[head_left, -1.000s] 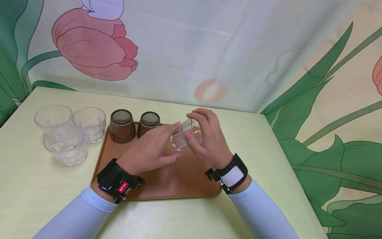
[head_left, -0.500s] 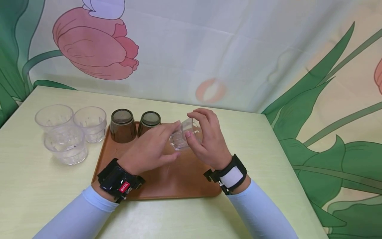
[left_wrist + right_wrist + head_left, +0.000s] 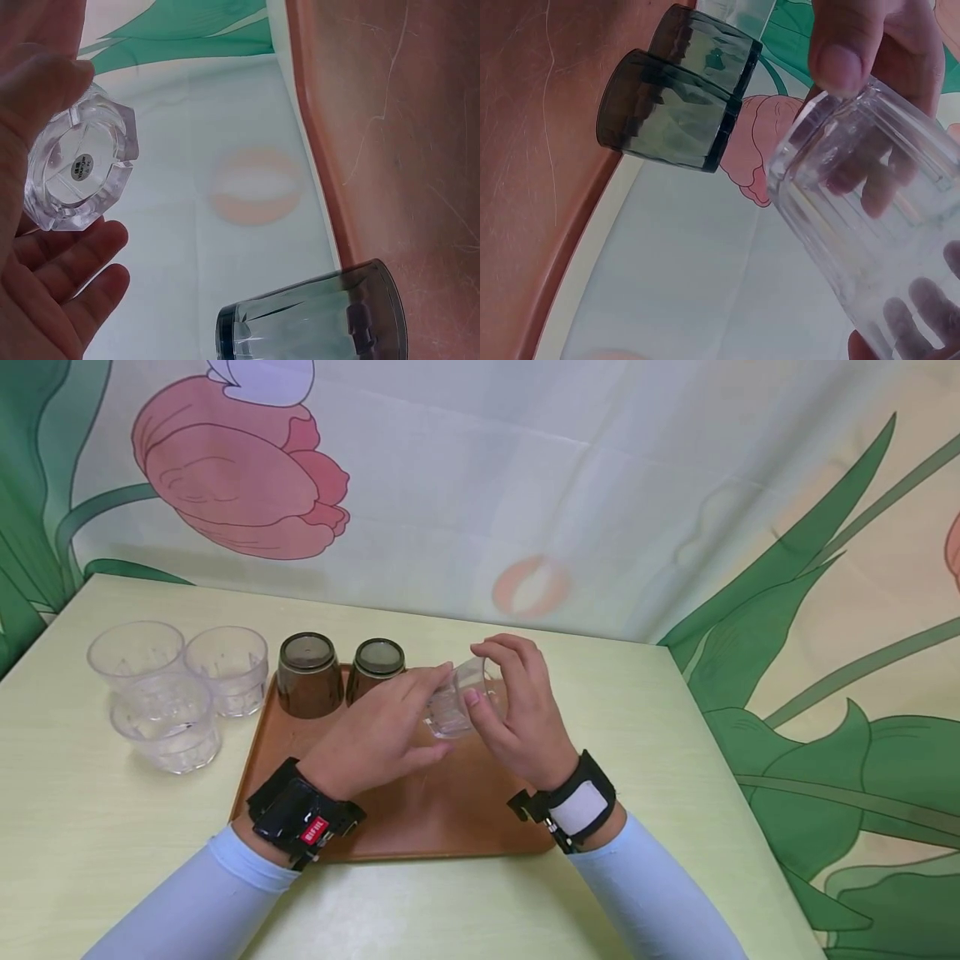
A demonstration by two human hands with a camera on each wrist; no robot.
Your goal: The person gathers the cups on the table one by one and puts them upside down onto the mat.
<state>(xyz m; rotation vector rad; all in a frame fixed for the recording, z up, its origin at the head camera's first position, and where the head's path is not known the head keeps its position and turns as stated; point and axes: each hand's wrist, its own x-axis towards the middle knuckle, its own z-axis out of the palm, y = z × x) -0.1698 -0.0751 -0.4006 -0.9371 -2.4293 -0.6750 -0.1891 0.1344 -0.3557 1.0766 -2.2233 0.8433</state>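
A clear tumbler (image 3: 448,706) is held tilted above a brown tray (image 3: 420,822), its faceted base toward the left. My right hand (image 3: 525,718) grips its side, thumb nearest the head camera. My left hand (image 3: 367,739) holds it about the base, thumb and fingers on either side. In the left wrist view the tumbler's base (image 3: 82,161) bears a small round sticker. Through the wall of the tumbler (image 3: 847,217), several fingertips show in the right wrist view. Two dark tumblers, a left one (image 3: 308,681) and a right one (image 3: 377,662), stand upside down on the tray's far side.
Left of the tray, three clear tumblers stand upright on the pale table (image 3: 90,827): a back one (image 3: 135,652), a front one (image 3: 167,731) and one nearest the tray (image 3: 231,668). A flower-patterned cloth (image 3: 480,493) hangs behind the table.
The clear tumbler's base has turned slightly left and down. My right wrist has shifted a little left. My left hand stays nearly still.
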